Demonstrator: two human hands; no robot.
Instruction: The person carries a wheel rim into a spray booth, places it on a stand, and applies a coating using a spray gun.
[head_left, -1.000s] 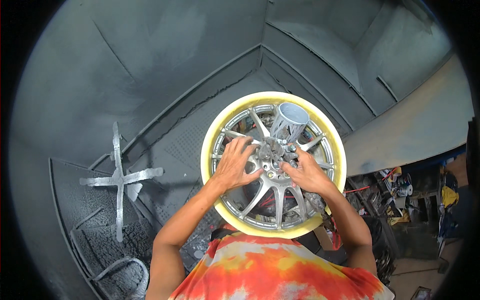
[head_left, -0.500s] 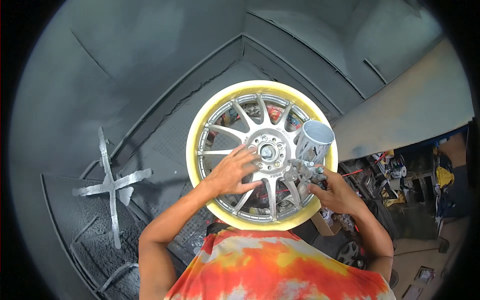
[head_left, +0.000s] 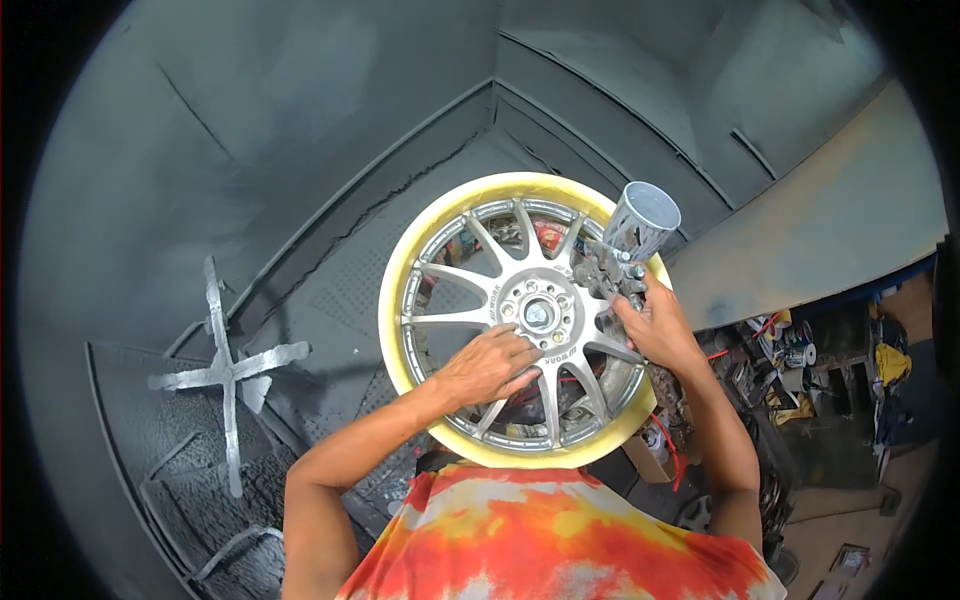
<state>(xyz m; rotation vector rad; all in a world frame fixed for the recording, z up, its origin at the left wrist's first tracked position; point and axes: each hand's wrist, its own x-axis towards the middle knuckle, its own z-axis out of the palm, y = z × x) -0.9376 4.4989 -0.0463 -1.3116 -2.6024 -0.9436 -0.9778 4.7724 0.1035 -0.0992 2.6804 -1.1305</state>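
Hiding part of a grey metal spray gun [head_left: 606, 268] topped by a round, paint-streaked cup [head_left: 640, 222], the right hand [head_left: 655, 325] grips it over the upper right of the round silver wheel [head_left: 538, 280] with the yellow rim. The left hand [head_left: 488, 366] lies loosely open near the wheel's middle; whether its fingertips touch is hard to tell. Jumbled things [head_left: 550, 236] behind the wheel are unclear. Dark grey walls [head_left: 300, 130] stand past the wheel, and a rough silver-grey cross [head_left: 228, 371] is left of it. The gun is higher along the wheel than half a second ago.
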